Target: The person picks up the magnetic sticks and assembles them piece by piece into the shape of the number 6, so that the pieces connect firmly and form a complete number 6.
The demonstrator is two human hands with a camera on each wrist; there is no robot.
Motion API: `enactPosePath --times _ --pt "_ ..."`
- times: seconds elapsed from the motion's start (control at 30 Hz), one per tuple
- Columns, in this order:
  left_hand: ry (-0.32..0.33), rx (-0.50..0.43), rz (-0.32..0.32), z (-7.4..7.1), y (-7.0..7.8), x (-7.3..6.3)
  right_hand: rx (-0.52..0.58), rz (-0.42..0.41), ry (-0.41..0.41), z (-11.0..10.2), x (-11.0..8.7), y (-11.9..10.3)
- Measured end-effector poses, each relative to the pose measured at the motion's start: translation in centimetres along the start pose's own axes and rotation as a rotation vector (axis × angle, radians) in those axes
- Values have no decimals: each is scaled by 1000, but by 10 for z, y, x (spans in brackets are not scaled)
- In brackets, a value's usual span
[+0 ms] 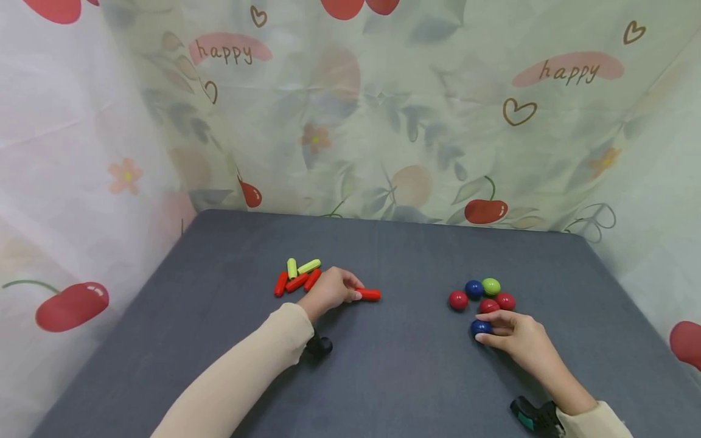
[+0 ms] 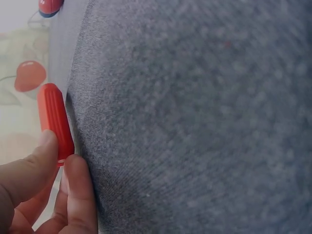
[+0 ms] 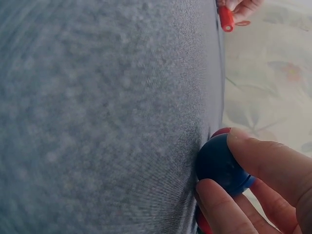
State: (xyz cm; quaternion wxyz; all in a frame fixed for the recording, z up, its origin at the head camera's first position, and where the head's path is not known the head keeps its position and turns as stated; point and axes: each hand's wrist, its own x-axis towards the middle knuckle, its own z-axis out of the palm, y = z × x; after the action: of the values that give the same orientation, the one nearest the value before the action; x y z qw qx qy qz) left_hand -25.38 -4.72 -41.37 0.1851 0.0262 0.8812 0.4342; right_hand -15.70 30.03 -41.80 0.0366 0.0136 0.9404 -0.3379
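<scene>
Between thumb and fingers my left hand (image 1: pixel 335 288) pinches one end of a red ribbed cylinder (image 1: pixel 369 295), which points to the right. In the left wrist view that red cylinder (image 2: pixel 55 119) shows its grooved side. Just left of this hand lie several more cylinders, red (image 1: pixel 280 284) and yellow-green (image 1: pixel 292 268). My right hand (image 1: pixel 520 336) grips a blue ball (image 1: pixel 481 329) low at the table, thumb and fingertips around it. Close beyond it sit red balls (image 1: pixel 457 300), another blue ball (image 1: pixel 474 289) and a green ball (image 1: pixel 491 286). The right wrist view shows the held blue ball (image 3: pixel 220 163) partly covered by fingers.
A dark grey cloth covers the table (image 1: pixel 405 365). Patterned curtains (image 1: pixel 350 121) hang behind and at both sides, meeting the table's far edge. Black wrist devices sit at the left wrist (image 1: pixel 320 347) and right wrist (image 1: pixel 539 418).
</scene>
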Motion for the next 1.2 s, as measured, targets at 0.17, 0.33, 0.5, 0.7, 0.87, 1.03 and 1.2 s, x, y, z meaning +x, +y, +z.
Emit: enactPosePath --times 0.17,0.33,0.5,0.7,0.87,1.03,1.2 --pt "7 29 3 1 0 -1 3 12 -3 0 0 -1" --pt "27 87 20 3 5 -1 1 41 -6 0 -1 0" --pt "45 117 14 5 7 -3 9 52 -9 1 -1 0" --pt "46 106 -3 5 9 -4 20 44 -13 1 0 -1" --pt "55 123 -5 5 11 -4 18 41 -10 0 0 -2" --pt "57 131 -10 5 11 -4 22 45 -15 0 0 -2" --pt "52 127 -12 5 11 -5 24 44 -21 0 0 -2"
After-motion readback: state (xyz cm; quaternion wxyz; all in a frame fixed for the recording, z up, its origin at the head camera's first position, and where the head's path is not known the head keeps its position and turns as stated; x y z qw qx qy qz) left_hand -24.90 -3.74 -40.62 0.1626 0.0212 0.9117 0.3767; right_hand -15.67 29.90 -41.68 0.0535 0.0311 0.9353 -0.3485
